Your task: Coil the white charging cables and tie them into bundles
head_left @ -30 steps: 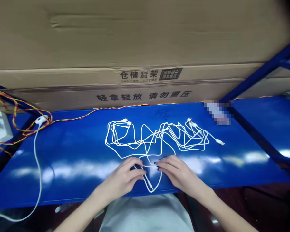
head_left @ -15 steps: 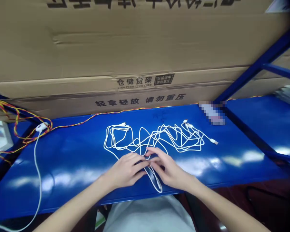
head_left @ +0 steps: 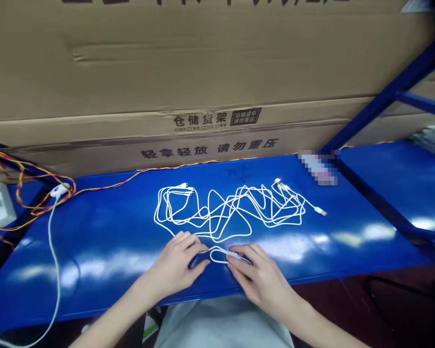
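A small folded loop of white USB cable (head_left: 221, 261) lies between my two hands near the front of the blue shelf. My right hand (head_left: 263, 275) is closed on the gathered part of this loop, with fingers and thumb around it. A strand of the cable runs left to the fingertips of my left hand (head_left: 179, 266). Its thumb and forefinger stand apart, with blue surface showing between them. Just beyond my hands, several white USB cables (head_left: 232, 208) lie loosely tangled, their plugs (head_left: 186, 187) at the left and a USB plug (head_left: 319, 211) at the right.
Cardboard boxes (head_left: 203, 72) stand along the back of the blue shelf (head_left: 112, 251). Red and yellow twisted wire (head_left: 130, 180) and a white cord (head_left: 56, 256) are at the left. A pixelated item (head_left: 317, 166) lies by the blue frame (head_left: 362, 106) at the right.
My hands have moved apart, left hand leftward and right hand rightward. The small loop has turned from pointing toward me to lying sideways, and now sits in my right hand.
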`<state>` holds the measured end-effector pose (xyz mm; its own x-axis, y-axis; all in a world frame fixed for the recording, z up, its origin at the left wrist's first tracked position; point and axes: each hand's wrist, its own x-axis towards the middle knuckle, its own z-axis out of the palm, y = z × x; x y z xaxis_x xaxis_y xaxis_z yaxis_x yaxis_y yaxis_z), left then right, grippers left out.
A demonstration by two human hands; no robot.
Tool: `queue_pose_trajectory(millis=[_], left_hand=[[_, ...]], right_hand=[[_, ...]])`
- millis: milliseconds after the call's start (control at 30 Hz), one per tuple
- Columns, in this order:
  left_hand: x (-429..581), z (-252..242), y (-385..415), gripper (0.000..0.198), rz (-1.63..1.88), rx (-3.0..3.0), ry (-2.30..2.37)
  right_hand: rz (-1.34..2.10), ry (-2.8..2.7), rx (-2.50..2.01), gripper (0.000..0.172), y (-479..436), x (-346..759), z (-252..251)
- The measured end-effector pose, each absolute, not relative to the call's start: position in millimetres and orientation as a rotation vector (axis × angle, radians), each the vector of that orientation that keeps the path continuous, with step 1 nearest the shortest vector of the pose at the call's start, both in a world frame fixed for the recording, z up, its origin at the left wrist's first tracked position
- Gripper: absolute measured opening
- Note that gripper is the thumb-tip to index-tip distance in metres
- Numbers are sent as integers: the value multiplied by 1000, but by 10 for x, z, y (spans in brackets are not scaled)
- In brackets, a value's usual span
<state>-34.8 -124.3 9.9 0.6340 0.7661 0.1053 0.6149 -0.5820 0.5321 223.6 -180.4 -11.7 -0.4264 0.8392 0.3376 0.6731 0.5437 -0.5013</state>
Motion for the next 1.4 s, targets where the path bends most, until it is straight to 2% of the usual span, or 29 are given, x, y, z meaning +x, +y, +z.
queue_pose_trajectory(millis=[67,167,367,500,567,733,800,900,967,1133,1267,1400], left_hand=[[-342,70,-1307,12,490,2399,1114],[-281,21,-1374,15,578,2360,1130],[-225,-16,-1397,14,673,2290,1118],[-244,3,-1406,12,654,2319,1129],[-244,41,-1392,20,641,2326,1119],[-166,185,-1208,53,539,2401,1023],[-120,235,-1095,48,467,2486,969],[-95,313,-938,20,413,2589,890],[-121,377,-846,9,450,2592,861],[-219,505,-601,9,685,2559,851],[-231,496,-425,11,998,2525,895],[-216,413,-385,9,1234,2433,977]], right_hand=[[405,-2192,-1216,31,-1782,2228,-137],[401,-2167,-1274,32,-1747,2195,-153],[463,-2235,-1389,12,-1672,2161,-105],[455,-2274,-1467,13,-1645,2144,-60],[490,-2266,-1452,15,-1629,2140,-45],[544,-2237,-1246,18,-1541,2182,-1],[573,-2238,-1190,19,-1495,2200,33],[620,-2205,-1155,19,-1429,2206,122],[624,-2178,-1140,16,-1380,2193,213],[800,-1992,-1134,10,-1181,2096,457],[986,-1795,-1150,12,-996,1952,479],[755,-1797,-1164,12,-916,1815,366]])
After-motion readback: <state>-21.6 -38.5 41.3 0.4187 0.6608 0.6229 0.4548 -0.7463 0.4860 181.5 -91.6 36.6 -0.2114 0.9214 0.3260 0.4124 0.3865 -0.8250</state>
